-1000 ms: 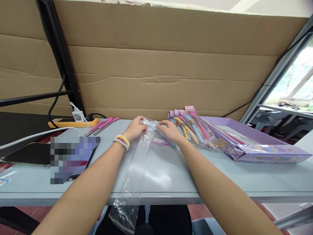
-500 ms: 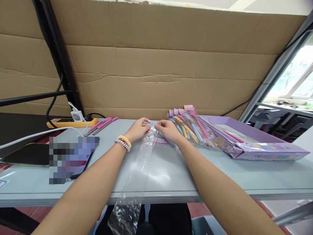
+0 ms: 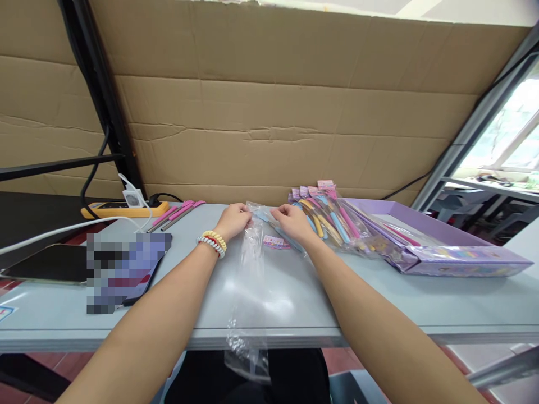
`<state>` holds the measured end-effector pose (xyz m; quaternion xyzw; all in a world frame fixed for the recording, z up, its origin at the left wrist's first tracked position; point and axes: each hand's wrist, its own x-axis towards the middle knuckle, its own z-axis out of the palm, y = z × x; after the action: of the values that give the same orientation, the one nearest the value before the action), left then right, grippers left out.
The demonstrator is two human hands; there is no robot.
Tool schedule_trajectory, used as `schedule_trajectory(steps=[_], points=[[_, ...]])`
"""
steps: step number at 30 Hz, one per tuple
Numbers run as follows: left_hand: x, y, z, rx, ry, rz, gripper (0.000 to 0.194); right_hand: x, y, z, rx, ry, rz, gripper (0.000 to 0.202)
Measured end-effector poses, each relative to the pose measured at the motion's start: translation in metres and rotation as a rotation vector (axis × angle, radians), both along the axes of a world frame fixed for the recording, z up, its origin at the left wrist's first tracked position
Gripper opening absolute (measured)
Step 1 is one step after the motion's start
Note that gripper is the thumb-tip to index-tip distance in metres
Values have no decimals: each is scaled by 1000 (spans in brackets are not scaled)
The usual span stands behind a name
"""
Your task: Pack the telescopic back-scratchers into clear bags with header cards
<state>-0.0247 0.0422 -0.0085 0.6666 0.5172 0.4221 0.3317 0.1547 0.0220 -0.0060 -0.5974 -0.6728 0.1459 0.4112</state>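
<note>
My left hand [image 3: 234, 220] pinches the top of a long clear plastic bag [image 3: 251, 269], which runs down over the table edge and hangs in front of my lap. To its right, my right hand [image 3: 292, 221] has curled fingers, and what they grip, if anything, is hidden. Between the hands lies a slim light blue and grey pen-like stick [image 3: 269, 220], slanting under the right hand; whether its blue end sits inside the bag's mouth I cannot tell. A small pink and purple printed card [image 3: 276, 242] rests on the table just below it.
Right of my hands, several wrapped colourful pen-like sticks [image 3: 332, 216] lie beside an open purple box [image 3: 421, 224]. Pink and grey sticks [image 3: 179, 213], an orange power strip [image 3: 122, 210] and phones [image 3: 46, 265] are at left. Cardboard [image 3: 273, 112] closes off the back.
My hands have moved apart from their meeting point at the bag's mouth. The bag's hanging end has swung right, and the blue end of the stick shows more clearly.
</note>
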Motion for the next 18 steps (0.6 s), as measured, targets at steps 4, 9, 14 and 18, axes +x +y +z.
schedule_trajectory(steps=[4, 9, 14, 18], points=[[-13, 7, -2, -18, 33, 244, 10, 8, 1, -1, -136, -288, -194, 18], [-21, 8, -2, -34, 111, 418, 45, 9, 2, -4, -249, -439, -150, 21], [-17, 1, 1, 81, 411, 437, 52, 7, 3, -6, -271, -527, -151, 15], [-11, -3, -1, 81, 555, 292, 39, 8, 3, -6, -278, -536, -175, 22]])
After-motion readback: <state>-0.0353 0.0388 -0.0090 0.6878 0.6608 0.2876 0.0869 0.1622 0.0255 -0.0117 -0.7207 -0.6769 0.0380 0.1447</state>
